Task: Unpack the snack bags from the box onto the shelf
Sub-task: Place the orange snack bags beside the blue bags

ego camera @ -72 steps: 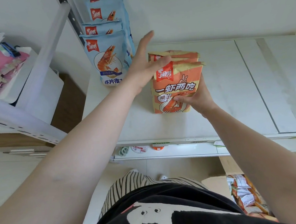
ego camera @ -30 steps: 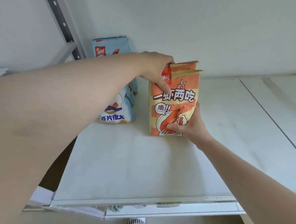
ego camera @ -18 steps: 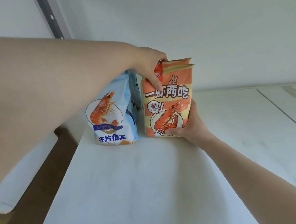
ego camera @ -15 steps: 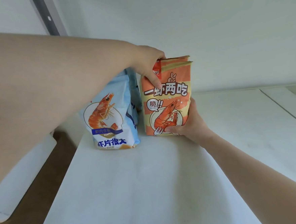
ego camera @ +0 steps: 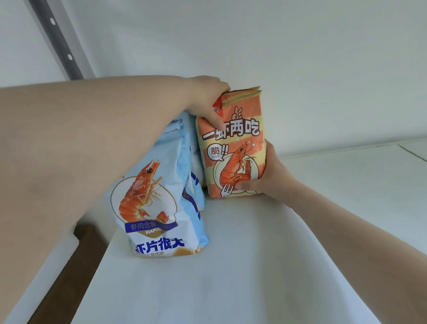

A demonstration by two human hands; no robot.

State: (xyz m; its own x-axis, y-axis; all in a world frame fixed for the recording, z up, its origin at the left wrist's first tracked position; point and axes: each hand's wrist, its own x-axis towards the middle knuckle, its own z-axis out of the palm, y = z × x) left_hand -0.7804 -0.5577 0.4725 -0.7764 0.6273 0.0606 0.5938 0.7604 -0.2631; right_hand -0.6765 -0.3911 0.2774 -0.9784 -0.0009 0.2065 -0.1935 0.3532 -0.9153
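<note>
Orange snack bags (ego camera: pixel 234 145) stand on the white shelf (ego camera: pixel 216 288) by the wall, beside the blue bag (ego camera: pixel 159 203). Left hand (ego camera: pixel 208 96) pinches their top; right hand (ego camera: pixel 266 175) grips their bottom. Right of them, bare shelf.

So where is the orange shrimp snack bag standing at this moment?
In the head view the orange shrimp snack bag stands upright on the white shelf near the back wall, just right of the blue shrimp snack bag, held by the left hand and right hand.

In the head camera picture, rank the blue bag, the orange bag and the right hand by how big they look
1. Blue bag, though it sits nearer the camera, which may exaggerate it.
2. Orange bag.
3. Right hand.
</note>
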